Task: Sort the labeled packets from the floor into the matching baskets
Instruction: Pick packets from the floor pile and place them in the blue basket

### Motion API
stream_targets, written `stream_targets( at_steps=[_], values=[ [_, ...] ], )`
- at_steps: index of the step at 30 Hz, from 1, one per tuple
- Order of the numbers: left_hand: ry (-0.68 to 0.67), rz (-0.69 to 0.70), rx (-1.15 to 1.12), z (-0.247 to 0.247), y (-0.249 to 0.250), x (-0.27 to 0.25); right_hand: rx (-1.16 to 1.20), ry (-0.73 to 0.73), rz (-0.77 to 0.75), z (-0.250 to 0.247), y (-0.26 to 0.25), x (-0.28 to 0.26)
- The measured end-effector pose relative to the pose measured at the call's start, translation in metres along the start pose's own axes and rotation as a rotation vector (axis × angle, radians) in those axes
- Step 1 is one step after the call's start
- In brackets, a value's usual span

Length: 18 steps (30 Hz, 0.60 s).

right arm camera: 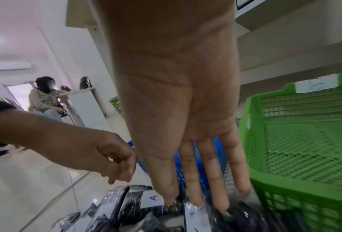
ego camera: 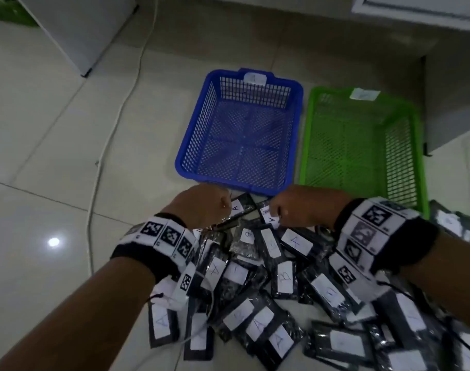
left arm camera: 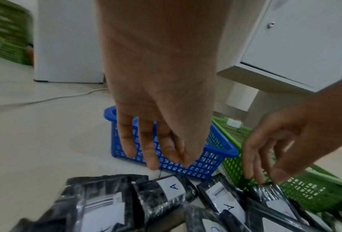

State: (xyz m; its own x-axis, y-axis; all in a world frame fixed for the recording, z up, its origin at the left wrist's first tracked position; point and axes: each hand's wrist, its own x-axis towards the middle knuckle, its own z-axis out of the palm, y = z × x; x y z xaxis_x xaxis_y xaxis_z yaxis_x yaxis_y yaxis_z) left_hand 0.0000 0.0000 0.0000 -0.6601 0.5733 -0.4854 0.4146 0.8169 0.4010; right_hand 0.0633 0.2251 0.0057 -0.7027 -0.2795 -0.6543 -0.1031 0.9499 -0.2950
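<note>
A heap of black packets [ego camera: 284,279] with white labels, several reading A or B, lies on the tiled floor. Beyond it stand an empty blue basket [ego camera: 191,124] and an empty green basket [ego camera: 306,135], each with a white tag on its far rim. My left hand [left arm camera: 166,163] hangs open just above a packet marked A [left arm camera: 172,186], its fingers pointing down and holding nothing. My right hand [right arm camera: 196,202] reaches down beside the green basket, and its straight fingertips and thumb touch the top of a black packet [left arm camera: 269,193].
A white cable [ego camera: 108,140] runs across the floor at the left. A white cabinet [ego camera: 76,30] stands at the back left and another unit [ego camera: 453,89] behind the green basket. A seated person [right arm camera: 45,97] shows far off in the right wrist view.
</note>
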Motion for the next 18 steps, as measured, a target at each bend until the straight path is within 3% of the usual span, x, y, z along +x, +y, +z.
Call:
stream_targets(
  at_steps=[7, 10, 13, 18],
  values=[
    [-0.098, 0.143, 0.411, 0.027, 0.027, 0.005, -0.170, -0.092, -0.034, 0.007, -0.011, 0.010],
    [-0.095, 0.213, 0.626, 0.049, 0.032, -0.001, -0.297, -0.030, -0.099, 0.018, -0.018, 0.003],
    [-0.105, 0.177, 0.600, 0.063, 0.029, -0.003, -0.344, 0.079, -0.141, 0.028, -0.019, -0.009],
    [-0.075, 0.154, 0.341, 0.083, 0.020, 0.002, -0.164, 0.204, -0.175, 0.046, 0.003, -0.025]
  ],
)
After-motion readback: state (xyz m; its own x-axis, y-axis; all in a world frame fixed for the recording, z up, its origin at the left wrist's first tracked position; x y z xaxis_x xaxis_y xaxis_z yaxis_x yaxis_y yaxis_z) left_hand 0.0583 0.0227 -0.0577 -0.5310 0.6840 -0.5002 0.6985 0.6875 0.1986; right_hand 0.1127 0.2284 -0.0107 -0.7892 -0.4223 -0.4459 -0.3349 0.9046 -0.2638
